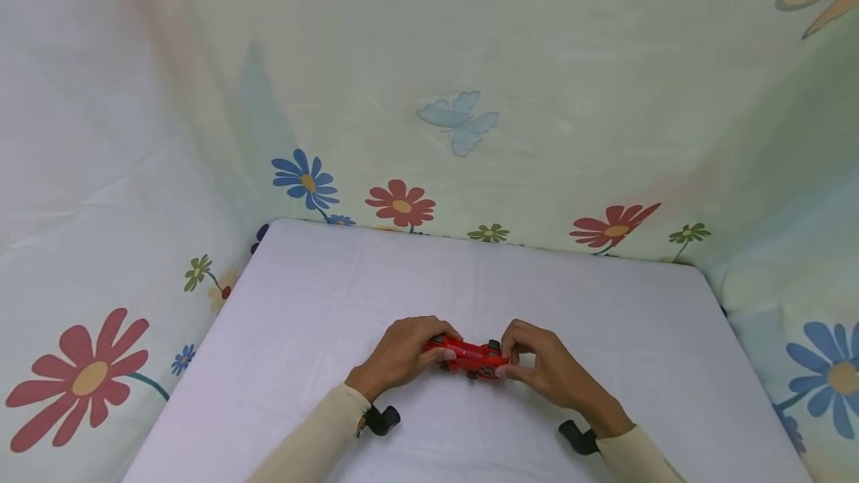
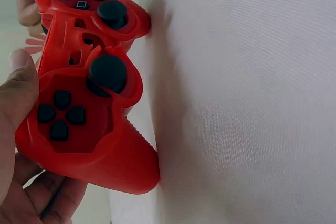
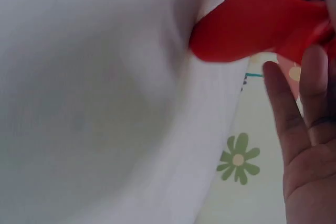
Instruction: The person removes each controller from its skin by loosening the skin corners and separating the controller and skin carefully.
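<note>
Between both hands is a red game controller in a red rubbery cover, its grips touching the white cloth. The left wrist view shows the controller tilted up, with black direction buttons, two black thumbsticks and symbol buttons. Around the sticks and direction buttons, the cover's edges look loose and uneven. My left hand holds the left end, thumb on its upper edge and fingers behind. At the other end, my right hand pinches the edge with thumb and fingers. In the right wrist view, two fingers of that hand extend behind the controller.
A white cloth covers the table. Behind and at both sides hangs a curtain printed with flowers and a butterfly. Black wrist cameras sit under both wrists, close above the cloth.
</note>
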{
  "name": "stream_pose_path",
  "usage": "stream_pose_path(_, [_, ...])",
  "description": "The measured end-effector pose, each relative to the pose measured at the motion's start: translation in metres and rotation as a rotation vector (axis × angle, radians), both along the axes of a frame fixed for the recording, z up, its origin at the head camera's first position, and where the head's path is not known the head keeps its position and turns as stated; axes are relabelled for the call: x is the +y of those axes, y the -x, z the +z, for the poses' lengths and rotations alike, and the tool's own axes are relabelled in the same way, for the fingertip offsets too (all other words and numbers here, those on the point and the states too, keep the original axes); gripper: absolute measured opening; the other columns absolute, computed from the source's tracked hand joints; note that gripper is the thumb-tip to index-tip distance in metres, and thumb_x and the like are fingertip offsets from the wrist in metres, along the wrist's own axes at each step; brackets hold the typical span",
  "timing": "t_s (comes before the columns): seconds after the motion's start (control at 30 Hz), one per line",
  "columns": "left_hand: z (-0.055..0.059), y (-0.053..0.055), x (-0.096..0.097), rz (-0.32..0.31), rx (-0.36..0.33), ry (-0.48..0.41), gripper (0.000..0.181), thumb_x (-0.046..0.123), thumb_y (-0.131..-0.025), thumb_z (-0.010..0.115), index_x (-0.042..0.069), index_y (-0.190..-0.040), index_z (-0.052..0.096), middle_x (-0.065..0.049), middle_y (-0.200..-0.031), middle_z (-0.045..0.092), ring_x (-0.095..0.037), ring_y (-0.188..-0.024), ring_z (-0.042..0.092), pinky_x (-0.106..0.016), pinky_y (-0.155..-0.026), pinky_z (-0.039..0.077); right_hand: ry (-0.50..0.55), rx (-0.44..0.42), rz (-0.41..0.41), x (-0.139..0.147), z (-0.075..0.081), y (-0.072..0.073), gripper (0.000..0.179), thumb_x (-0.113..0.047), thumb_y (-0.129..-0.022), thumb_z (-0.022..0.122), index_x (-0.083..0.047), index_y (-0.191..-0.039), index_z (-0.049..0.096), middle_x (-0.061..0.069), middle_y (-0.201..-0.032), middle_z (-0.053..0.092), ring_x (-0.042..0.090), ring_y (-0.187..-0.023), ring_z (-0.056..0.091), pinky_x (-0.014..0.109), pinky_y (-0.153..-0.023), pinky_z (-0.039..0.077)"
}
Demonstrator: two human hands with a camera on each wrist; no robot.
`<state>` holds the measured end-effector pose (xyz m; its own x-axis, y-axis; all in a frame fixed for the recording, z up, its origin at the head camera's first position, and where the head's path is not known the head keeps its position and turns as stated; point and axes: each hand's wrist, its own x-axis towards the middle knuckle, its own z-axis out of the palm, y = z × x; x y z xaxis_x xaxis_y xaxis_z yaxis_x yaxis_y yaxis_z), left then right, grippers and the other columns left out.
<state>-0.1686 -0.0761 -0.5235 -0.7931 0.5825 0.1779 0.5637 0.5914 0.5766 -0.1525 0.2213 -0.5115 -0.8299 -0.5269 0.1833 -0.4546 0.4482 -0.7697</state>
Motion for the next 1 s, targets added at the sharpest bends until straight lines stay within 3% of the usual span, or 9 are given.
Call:
stream_pose_path(0.17, [0.0013, -0.0004, -0.0011, 0.008, -0.025, 0.006, 0.031, 0.040, -0.099, 0.072, 0.029, -0.127, 0.072, 0.011, -0.116, 0.076, -0.004, -0.101, 0.065, -0.028, -0.094, 0.054, 0.047, -0.095, -0.027, -0.0008, -0.0035, -0.0008, 0.029, -0.024, -0.087, 0.087, -0.020, -0.098, 0.061, -0.001, -0.094, 0.060, 0.017, -0.081, 0.059, 0.027, -0.080, 0.054])
stream_pose_path(0.5, [0.0007, 0.0010, -0.0018, 0.006, -0.027, -0.004, 0.028, 0.036, -0.098, 0.075, 0.030, -0.126, 0.073, 0.012, -0.116, 0.076, -0.003, -0.101, 0.064, -0.028, -0.093, 0.054, 0.065, -0.019, -0.029, -0.0034, -0.0034, -0.0022, 0.034, -0.022, -0.086, 0.088, -0.022, -0.109, 0.063, -0.004, -0.095, 0.064, 0.015, -0.080, 0.059, 0.032, -0.076, 0.053])
stream_pose_path(0.8, [0.0032, 0.0010, -0.0019, 0.003, -0.031, -0.006, 0.028, 0.037, -0.098, 0.074, 0.029, -0.126, 0.073, 0.012, -0.116, 0.076, -0.004, -0.103, 0.066, -0.029, -0.094, 0.054, 0.082, 0.002, -0.104, -0.0046, -0.0022, -0.0031, 0.028, -0.018, -0.078, 0.092, -0.024, -0.090, 0.068, -0.008, -0.085, 0.068, 0.010, -0.072, 0.059, 0.031, -0.072, 0.053])
stream_pose_path(1.0, [0.0023, 0.0008, -0.0020, 0.002, -0.038, -0.009, 0.028, 0.039, -0.098, 0.074, 0.030, -0.125, 0.073, 0.012, -0.116, 0.076, -0.004, -0.103, 0.065, -0.029, -0.095, 0.054, 0.053, -0.028, -0.155, -0.0045, -0.0010, -0.0038, 0.028, -0.020, -0.077, 0.094, -0.026, -0.090, 0.069, -0.009, -0.083, 0.067, 0.008, -0.071, 0.059, 0.029, -0.075, 0.054])
